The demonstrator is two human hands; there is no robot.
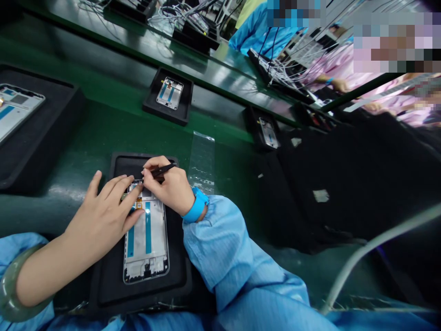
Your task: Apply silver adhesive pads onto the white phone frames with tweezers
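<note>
silver phone frame (157, 233), two blue strips (148, 227), laid inside edges of black tray (181, 276) | touched by left hand (103, 209), fingers spread | black tool (163, 170) gripped by right hand (170, 186) | four frames, one per tray

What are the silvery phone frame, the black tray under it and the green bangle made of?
Phone frame: probably metal, since its middle has a dull silvery sheen. Tray: perhaps dense foam or plastic, matte with rounded edges. Bangle: maybe polished stone like jade, or glass; it shines smoothly.
</note>
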